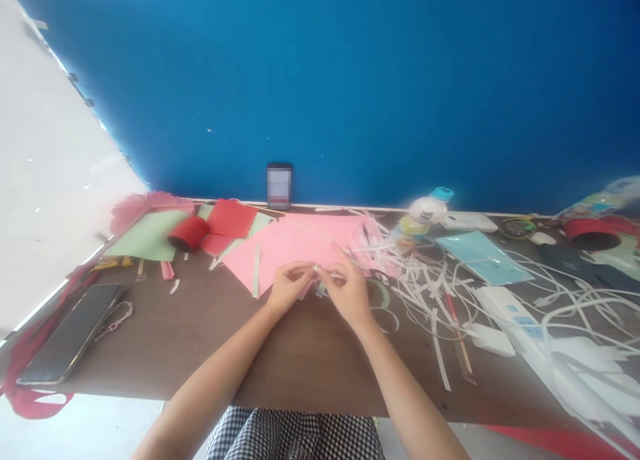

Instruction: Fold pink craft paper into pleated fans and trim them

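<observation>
My left hand and my right hand meet over the front edge of the pink paper sheets. Both are closed in a pinch, thumb against finger, on a small whitish piece between the fingertips. It looks like a bit of paper, but most of it is hidden and it is too small to make out. A pale green paper strip lies on the pink paper left of my hands. Beside my right hand rests a roll of tape, partly covered.
White paper strips and cables tangle to the right, around a bottle and a power strip. At left lie a phone, green paper and a red roll. Another phone leans against the blue wall.
</observation>
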{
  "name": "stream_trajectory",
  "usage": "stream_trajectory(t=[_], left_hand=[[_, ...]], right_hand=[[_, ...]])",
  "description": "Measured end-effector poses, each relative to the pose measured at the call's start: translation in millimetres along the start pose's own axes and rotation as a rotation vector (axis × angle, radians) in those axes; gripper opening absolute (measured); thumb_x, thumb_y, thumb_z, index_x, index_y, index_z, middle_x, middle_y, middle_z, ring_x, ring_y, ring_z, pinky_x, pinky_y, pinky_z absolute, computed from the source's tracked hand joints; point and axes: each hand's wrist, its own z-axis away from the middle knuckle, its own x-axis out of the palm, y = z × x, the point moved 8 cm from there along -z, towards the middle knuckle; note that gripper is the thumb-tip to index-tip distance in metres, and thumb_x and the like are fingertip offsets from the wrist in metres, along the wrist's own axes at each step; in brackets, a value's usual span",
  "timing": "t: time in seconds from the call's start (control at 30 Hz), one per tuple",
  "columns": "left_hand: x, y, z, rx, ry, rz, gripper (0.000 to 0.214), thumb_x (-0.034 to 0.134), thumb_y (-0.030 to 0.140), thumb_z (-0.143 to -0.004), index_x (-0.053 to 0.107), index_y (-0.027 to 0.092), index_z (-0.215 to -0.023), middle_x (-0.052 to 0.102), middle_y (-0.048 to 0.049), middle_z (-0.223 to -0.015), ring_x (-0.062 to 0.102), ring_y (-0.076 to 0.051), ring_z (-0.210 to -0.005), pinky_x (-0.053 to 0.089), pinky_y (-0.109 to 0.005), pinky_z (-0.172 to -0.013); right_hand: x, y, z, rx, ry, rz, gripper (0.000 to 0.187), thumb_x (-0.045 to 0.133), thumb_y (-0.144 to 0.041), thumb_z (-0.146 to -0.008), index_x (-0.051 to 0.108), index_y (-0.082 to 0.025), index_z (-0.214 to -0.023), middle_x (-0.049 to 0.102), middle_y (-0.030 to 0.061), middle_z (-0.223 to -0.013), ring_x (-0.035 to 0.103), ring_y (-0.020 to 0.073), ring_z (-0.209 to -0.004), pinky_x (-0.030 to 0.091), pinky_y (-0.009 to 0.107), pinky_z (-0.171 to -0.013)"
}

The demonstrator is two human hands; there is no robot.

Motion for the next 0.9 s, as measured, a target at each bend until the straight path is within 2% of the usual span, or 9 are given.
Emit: stream_trajectory(t=[0.2,0.43,0.6,0.73,0.83,0.9], left_hand=[[-0.6,-0.1,0.2,0.007,-0.01,-0.013,0.026,0.068,0.03,-0.067,0.067,0.013,-0.087,0.069,-0.0084,-0.087,0.064,-0.022,-0.084,0.051,-0.034,-0.079],[2.8,6.7,4.0,0.012,0.003,-0.035,0.024,0.067,0.031,-0.068,0.067,0.014,-0.084,0.07,-0.0076,-0.085,0.065,-0.021,-0.081,0.051,-0.032,-0.078],[-7.2,7.2,2.9,0.051,0.153,-0.083,0.023,0.067,0.033,-0.066,0.068,0.014,-0.08,0.07,-0.0078,-0.083,0.065,-0.021,-0.079,0.052,-0.032,-0.075],[-19.2,9.4,-1.1,0.079,0.256,-0.081,0.027,0.068,0.031,-0.066,0.067,0.015,-0.088,0.07,-0.0073,-0.082,0.066,-0.021,-0.081,0.051,-0.033,-0.08],[-31.3,12.9,-3.9,0.088,0.337,-0.054,0.029,0.068,0.032,-0.066,0.066,0.014,-0.089,0.07,-0.0076,-0.083,0.065,-0.021,-0.084,0.051,-0.036,-0.083],[-37.6,14.8,-5.7,0.09,0.365,-0.021,0.029,0.068,0.033,-0.066,0.066,0.014,-0.088,0.07,-0.0077,-0.082,0.065,-0.021,-0.085,0.051,-0.037,-0.084]], right_hand=[[-0.4,2.2,0.2,0.015,0.014,0.013,0.06,0.055,-0.035,-0.077,0.036,-0.02,-0.131,0.068,0.0029,-0.077,0.062,0.0167,-0.074,0.051,0.028,-0.066],[0.0,2.8,0.8,0.004,0.024,0.036,0.057,0.054,-0.035,-0.078,0.037,-0.02,-0.13,0.068,0.003,-0.078,0.063,0.0157,-0.068,0.051,0.027,-0.062],[1.7,-2.6,3.6,-0.002,0.024,0.046,0.052,0.055,-0.032,-0.077,0.042,-0.021,-0.126,0.069,0.0024,-0.079,0.064,0.0172,-0.07,0.053,0.03,-0.066],[4.6,-4.8,4.2,-0.024,-0.005,-0.007,0.048,0.055,-0.029,-0.077,0.045,-0.023,-0.123,0.066,0.0055,-0.098,0.064,0.0185,-0.081,0.053,0.032,-0.07],[0.3,-6.3,2.4,-0.057,0.04,0.056,0.032,0.056,-0.028,-0.074,0.059,-0.023,-0.105,0.061,0.0082,-0.109,0.062,0.0196,-0.083,0.054,0.032,-0.065],[-0.4,-6.7,0.8,-0.073,0.037,0.079,0.02,0.056,-0.03,-0.074,0.065,-0.022,-0.09,0.062,0.0085,-0.103,0.061,0.0195,-0.081,0.053,0.031,-0.061]])
